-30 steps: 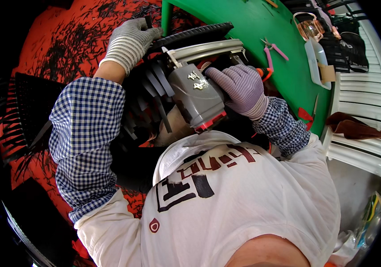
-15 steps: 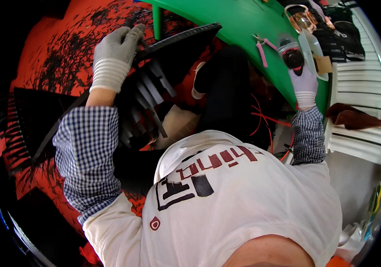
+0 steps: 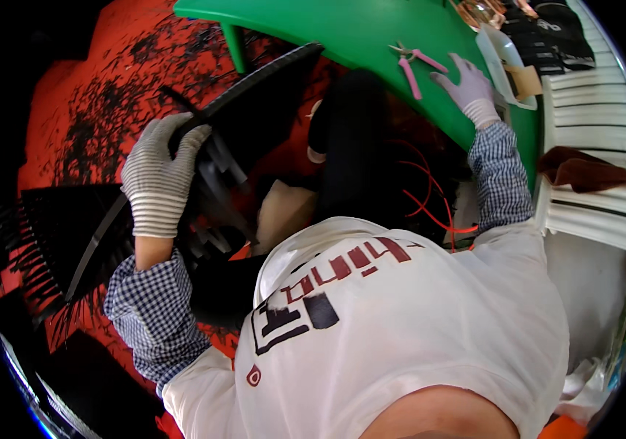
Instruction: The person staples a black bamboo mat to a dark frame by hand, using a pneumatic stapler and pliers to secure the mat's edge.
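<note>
My left hand (image 3: 160,172), in a striped grey glove, pinches the near end of a long black ridged piece (image 3: 261,77). Dark grey strips (image 3: 229,162) hang below it, some blurred. Over the green table (image 3: 357,29) my right hand (image 3: 469,89), also gloved, has its fingers spread and holds nothing. Just left of its fingertips lie cutters with pink handles (image 3: 409,73), their jaws apart. On its other side stands a clear plastic tray (image 3: 498,62) with a piece of brown cardboard (image 3: 523,82) at its near end.
Black scraps (image 3: 100,102) litter the red floor covering (image 3: 53,121). At the left lies a black piece with a comb-like fringe (image 3: 31,241). Red cord (image 3: 441,205) loops below the table. A brown cloth (image 3: 583,170) rests on white slats (image 3: 598,132) at the right.
My right hand has let go of a dark, round-ended object with a clear part, which I no longer see. My left hand has come nearer with the black piece.
</note>
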The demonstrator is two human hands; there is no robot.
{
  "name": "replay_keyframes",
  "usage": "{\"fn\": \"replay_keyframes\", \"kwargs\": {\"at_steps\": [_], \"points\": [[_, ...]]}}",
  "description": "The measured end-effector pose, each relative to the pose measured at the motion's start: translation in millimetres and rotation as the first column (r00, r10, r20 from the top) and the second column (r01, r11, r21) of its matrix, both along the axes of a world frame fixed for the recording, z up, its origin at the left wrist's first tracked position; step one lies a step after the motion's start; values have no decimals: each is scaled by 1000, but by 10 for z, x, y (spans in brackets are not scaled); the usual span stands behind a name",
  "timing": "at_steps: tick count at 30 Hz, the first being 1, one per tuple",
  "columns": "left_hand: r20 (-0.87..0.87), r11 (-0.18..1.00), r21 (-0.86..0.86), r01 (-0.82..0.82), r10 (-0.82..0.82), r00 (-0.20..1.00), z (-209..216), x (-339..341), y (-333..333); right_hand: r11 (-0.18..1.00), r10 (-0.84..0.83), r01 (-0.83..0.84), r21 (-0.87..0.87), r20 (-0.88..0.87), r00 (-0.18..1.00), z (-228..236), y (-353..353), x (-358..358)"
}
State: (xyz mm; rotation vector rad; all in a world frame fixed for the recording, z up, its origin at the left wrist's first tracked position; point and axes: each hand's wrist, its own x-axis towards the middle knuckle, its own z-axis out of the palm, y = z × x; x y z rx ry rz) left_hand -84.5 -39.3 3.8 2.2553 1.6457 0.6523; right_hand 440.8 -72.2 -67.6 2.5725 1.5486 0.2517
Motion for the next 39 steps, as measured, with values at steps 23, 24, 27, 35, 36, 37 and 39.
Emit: {"fn": "replay_keyframes", "kwargs": {"at_steps": [23, 24, 27, 35, 36, 37, 39], "points": [[-101, 975, 203, 88, -68, 993, -201, -214, -49, 280, 959, -910, 307, -55, 276, 794, 518, -2843], [-102, 975, 205, 89, -69, 992, -205, -214, -48, 268, 962, -930, 252, -20, 272, 771, 552, -2887], [-109, 979, 186, 83, -64, 992, -211, -245, -46, 187, 975, -961, 201, 80, 207, 921, 564, -3029], [-69, 979, 185, 83, -71, 995, -233, -281, -16, 199, 979, -916, 350, -20, 205, 677, 659, -2818], [-38, 980, 185, 79, -73, 997, -263, -296, -10, 284, 959, -854, 436, -102, 266, 787, 607, -2836], [-39, 980, 183, 78, -72, 997, -276, -312, -16, 326, 939, -773, 544, -91, 332, 819, 559, -2759], [-28, 971, 216, 97, -93, 995, -299, -325, -10, 473, 848, -660, 584, -100, 520, 752, 628, -2468]]}}
